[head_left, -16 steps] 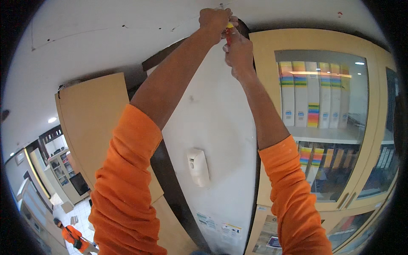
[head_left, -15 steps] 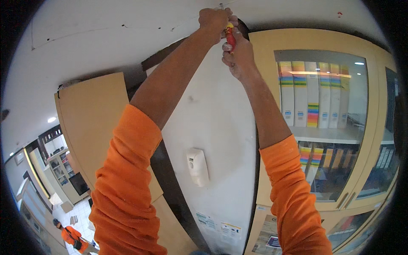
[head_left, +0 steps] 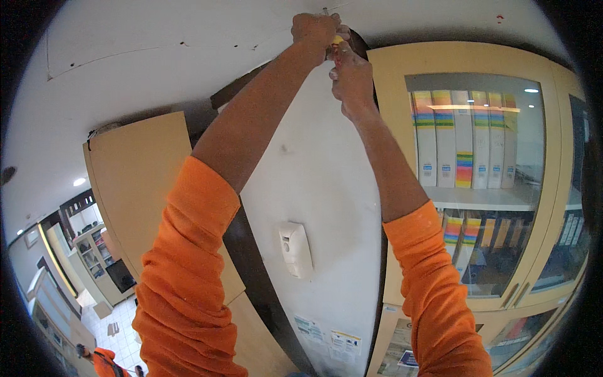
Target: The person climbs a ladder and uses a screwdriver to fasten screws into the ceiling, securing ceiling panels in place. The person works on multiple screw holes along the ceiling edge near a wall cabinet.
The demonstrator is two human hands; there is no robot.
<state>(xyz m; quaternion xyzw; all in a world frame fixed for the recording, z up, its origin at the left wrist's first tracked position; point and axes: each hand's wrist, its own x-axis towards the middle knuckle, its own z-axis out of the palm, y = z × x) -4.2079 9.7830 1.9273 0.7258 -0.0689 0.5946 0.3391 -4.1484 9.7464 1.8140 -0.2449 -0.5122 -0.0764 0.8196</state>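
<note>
Both my arms reach up to the ceiling (head_left: 144, 69) above a white wall panel (head_left: 326, 169). A screwdriver (head_left: 338, 40) with a red and yellow handle points upward, its thin metal tip near the ceiling. My right hand (head_left: 353, 78) is wrapped around the handle and covers most of the red part. Just above it, my left hand (head_left: 314, 30) is closed about the upper end of the screwdriver, with the fingers partly hidden. What the tip touches is too small to make out.
At the right stands a wooden cabinet (head_left: 468, 60) with glass doors and binders (head_left: 445, 138) inside. A wooden cupboard (head_left: 141, 163) is at the left. A white dispenser (head_left: 295, 250) sits on the panel. Far lower left, a person (head_left: 103, 362) in orange is on the tiled floor.
My right hand has turned on the handle, so less of the red shows. My left hand stays nearly in place. The person at lower left has shifted lower in the view.
</note>
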